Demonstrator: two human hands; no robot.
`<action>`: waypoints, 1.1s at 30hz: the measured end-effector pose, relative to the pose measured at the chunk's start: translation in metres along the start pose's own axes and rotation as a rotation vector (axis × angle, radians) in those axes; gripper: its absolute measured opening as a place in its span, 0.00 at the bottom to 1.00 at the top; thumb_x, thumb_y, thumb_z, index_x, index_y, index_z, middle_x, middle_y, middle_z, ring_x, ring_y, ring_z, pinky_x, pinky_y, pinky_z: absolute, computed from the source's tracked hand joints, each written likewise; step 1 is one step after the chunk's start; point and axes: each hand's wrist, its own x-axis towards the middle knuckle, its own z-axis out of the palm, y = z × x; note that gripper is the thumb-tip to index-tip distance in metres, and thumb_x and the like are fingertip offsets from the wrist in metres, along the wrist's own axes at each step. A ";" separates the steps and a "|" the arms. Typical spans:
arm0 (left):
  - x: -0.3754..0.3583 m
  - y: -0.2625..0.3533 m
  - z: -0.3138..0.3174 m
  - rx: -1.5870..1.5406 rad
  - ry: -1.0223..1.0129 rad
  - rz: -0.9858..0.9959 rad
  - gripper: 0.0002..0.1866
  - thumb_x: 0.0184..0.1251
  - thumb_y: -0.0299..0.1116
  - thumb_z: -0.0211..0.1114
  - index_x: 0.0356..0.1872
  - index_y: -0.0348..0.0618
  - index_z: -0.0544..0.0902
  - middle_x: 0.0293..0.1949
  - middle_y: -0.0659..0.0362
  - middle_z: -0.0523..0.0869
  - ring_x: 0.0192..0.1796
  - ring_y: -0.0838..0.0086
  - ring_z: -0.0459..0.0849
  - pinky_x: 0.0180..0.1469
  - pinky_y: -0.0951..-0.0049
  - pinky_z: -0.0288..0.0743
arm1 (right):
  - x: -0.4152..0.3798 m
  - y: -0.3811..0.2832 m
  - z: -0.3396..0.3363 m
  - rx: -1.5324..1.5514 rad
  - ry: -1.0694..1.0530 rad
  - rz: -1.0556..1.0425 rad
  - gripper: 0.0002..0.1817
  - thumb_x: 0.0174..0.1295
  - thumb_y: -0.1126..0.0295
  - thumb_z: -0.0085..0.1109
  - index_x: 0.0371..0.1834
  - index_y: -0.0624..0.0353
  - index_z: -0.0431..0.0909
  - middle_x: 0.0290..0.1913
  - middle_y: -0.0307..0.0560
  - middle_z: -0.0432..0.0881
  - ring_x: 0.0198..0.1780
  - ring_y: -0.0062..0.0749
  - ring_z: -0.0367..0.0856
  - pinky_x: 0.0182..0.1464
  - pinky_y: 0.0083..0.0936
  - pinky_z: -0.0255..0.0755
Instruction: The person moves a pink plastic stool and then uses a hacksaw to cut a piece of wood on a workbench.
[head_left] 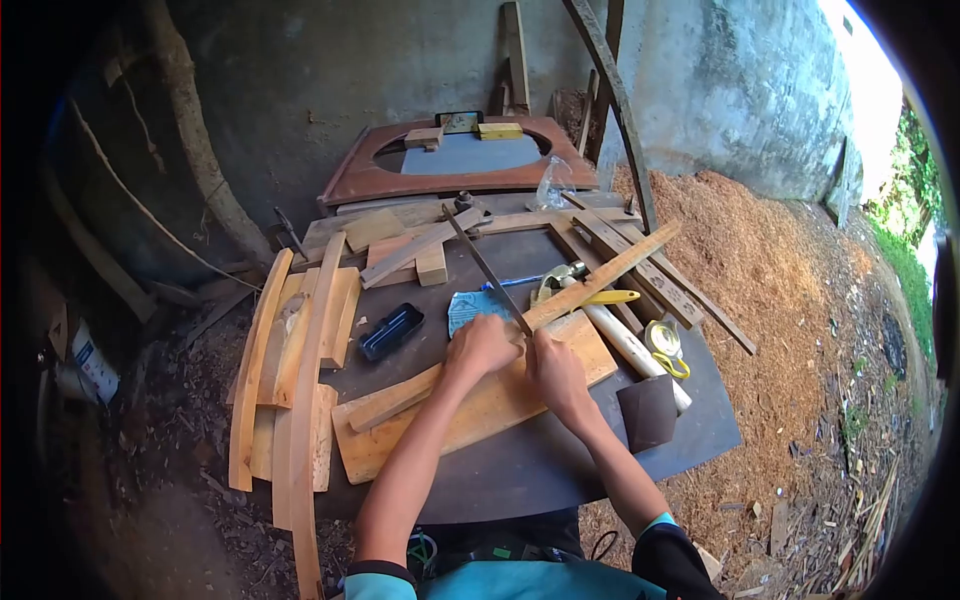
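Observation:
A long wooden strip (620,270) lies slanting across a wide board (400,445) on the dark tabletop. My left hand (485,347) is closed over the strip near its middle. Beside it, my right hand (556,372) is wrapped round the near end of a saw (487,262), whose handle it hides. The thin dark blade points away from me and crosses the strip right between my hands. Close ahead are a crumpled blue packet (472,308), a metal hammer head (562,277) and a yellow tool handle (612,297). To the right lies a dark square sheet (648,412).
Several wooden pieces (300,370) are stacked at left, some overhanging the table edge. A black tray (392,331) sits beside them. A pale round rod (632,345) and a clear roll (662,338) lie at right. Farther back stands a phone (460,122). Wood shavings (760,270) cover the ground.

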 end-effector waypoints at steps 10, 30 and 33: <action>-0.001 0.005 -0.004 0.031 0.014 -0.007 0.20 0.47 0.36 0.62 0.40 0.33 0.82 0.44 0.41 0.81 0.50 0.50 0.80 0.52 0.59 0.74 | -0.077 0.022 -0.028 -0.078 -0.096 0.040 0.06 0.57 0.70 0.49 0.29 0.61 0.66 0.18 0.60 0.76 0.23 0.57 0.78 0.25 0.48 0.71; 0.003 -0.001 0.000 0.026 -0.012 0.038 0.17 0.47 0.34 0.62 0.37 0.33 0.82 0.42 0.40 0.82 0.48 0.50 0.81 0.50 0.58 0.75 | -0.202 0.009 -0.138 -0.236 -0.342 0.308 0.04 0.57 0.74 0.52 0.30 0.60 0.67 0.17 0.58 0.75 0.22 0.54 0.78 0.21 0.44 0.69; 0.003 -0.006 0.002 0.052 0.037 0.143 0.18 0.46 0.38 0.64 0.34 0.33 0.82 0.40 0.41 0.82 0.45 0.50 0.82 0.47 0.57 0.76 | -0.235 0.015 -0.165 -0.094 -0.116 0.325 0.08 0.58 0.75 0.53 0.24 0.62 0.66 0.13 0.56 0.70 0.17 0.50 0.75 0.18 0.39 0.64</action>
